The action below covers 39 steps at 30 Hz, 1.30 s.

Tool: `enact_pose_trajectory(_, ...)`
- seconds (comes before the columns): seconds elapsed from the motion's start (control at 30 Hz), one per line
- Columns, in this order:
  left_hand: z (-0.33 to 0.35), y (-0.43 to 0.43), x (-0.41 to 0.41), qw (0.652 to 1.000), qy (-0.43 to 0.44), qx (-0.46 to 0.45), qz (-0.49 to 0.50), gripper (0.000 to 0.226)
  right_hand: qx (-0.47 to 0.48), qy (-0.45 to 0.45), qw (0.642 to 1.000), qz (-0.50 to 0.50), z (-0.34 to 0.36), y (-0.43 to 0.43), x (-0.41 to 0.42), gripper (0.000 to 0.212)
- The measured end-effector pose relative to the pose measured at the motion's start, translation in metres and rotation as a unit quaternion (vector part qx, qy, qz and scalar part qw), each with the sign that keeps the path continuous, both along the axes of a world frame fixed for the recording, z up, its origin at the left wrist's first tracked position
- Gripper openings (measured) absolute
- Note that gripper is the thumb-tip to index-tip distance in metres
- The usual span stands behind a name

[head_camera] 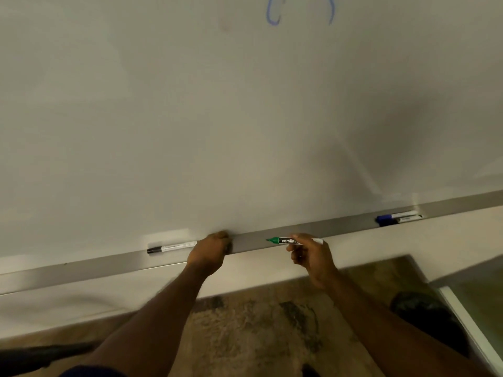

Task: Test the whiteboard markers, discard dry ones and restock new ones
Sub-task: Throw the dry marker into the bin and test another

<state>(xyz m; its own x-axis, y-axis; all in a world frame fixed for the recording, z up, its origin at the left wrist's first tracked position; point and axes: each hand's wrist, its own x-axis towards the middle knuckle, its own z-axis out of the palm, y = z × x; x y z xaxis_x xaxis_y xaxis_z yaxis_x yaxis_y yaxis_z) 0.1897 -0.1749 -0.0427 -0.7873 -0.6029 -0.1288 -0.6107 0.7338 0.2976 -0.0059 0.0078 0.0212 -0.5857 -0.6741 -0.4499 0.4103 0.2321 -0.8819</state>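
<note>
While the right hand (310, 257) pinches the uncapped green marker (283, 240), tip at nine o'clock, swing it toward twelve; left hand (211, 251) curled, contents unclear.

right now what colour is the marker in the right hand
Green, with a white tail end: the marker pinched in the right hand. Head view shows it best.

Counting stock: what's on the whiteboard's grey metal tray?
Left, a black-capped white marker; right, a blue-capped marker beside a dark-capped marker. The left hand covers part of the grey metal tray; anything beneath is hidden. The right hand holds a green marker.
</note>
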Motion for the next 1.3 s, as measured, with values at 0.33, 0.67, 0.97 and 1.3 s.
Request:
enact_pose_trajectory(0.33,-0.013,0.001,-0.008,0.981,0.133,0.105,0.095,0.011,0.006,0.004,1.000,-0.004,0.000,0.011,-0.005,0.022)
enact_pose_trajectory(0.67,0.040,0.076,-0.043,0.693,0.437,0.486,0.303,0.009,-0.037,-0.020,0.999,-0.009,0.015,0.022,-0.008,0.022)
enact_pose_trajectory(0.97,0.057,0.104,-0.066,0.685,0.448,0.493,0.295,0.016,-0.047,-0.015,0.999,-0.002,0.024,0.041,-0.010,0.021)
enact_pose_trajectory(1.3,0.069,0.142,-0.099,0.750,0.390,0.472,0.250,0.017,-0.031,-0.008,0.999,-0.014,0.024,0.075,-0.026,0.024)
